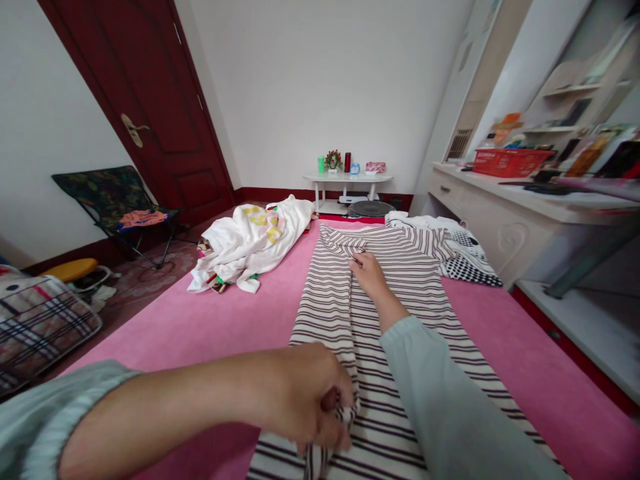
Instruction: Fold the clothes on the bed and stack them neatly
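A black-and-white striped garment [415, 313] lies spread lengthwise on the pink bed cover [210, 327]. My left hand [313, 393] is closed at the near end, pinching a bunched fold of the striped cloth. My right hand [369, 270] reaches far forward and grips the fabric near the garment's upper part, its fingers curled on a fold. Both arms wear pale blue-green sleeves.
A heap of white clothes with yellow print [250, 243] lies on the bed at the left. A dotted black-and-white piece [467, 257] lies at the right. A folding chair [117, 200], a red door [150, 100], a small white table [347, 180] and a white desk [525, 200] surround the bed.
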A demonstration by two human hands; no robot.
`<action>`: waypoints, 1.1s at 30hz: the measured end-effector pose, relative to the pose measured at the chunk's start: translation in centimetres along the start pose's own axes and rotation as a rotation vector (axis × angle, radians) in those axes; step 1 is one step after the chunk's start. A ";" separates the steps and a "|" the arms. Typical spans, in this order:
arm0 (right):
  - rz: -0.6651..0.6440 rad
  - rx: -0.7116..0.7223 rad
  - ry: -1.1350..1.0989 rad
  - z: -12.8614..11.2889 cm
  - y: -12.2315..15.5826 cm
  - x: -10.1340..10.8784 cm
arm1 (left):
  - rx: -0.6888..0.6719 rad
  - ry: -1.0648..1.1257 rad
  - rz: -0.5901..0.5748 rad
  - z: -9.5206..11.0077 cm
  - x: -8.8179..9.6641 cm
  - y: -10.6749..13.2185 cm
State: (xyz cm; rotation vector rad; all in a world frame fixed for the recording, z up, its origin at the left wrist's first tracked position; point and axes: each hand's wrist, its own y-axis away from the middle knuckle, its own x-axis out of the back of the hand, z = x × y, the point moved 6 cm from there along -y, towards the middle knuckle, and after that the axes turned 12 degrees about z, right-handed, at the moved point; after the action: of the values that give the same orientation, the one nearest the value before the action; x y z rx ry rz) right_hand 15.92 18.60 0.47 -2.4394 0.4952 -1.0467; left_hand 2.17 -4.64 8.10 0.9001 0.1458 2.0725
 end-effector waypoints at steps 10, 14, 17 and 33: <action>0.014 0.035 0.026 0.1 0.4 0.4 | -0.134 -0.246 0.617 -2.9 7.9 -11.3; 0.019 0.053 0.064 0.0 0.6 0.4 | 0.038 -0.602 0.968 -7.8 11.3 -13.6; 0.049 0.028 0.106 0.2 0.8 0.5 | 0.085 -0.640 0.909 -10.1 10.8 -14.7; 0.127 0.006 0.274 4.4 -8.5 -1.2 | 0.049 -0.548 0.938 -10.1 10.4 -14.7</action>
State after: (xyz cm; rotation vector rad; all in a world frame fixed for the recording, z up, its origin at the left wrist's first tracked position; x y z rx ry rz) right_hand 19.69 27.41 1.46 -2.2359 0.7236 -1.3313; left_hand 1.37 14.56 0.46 1.7584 -0.6347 2.5234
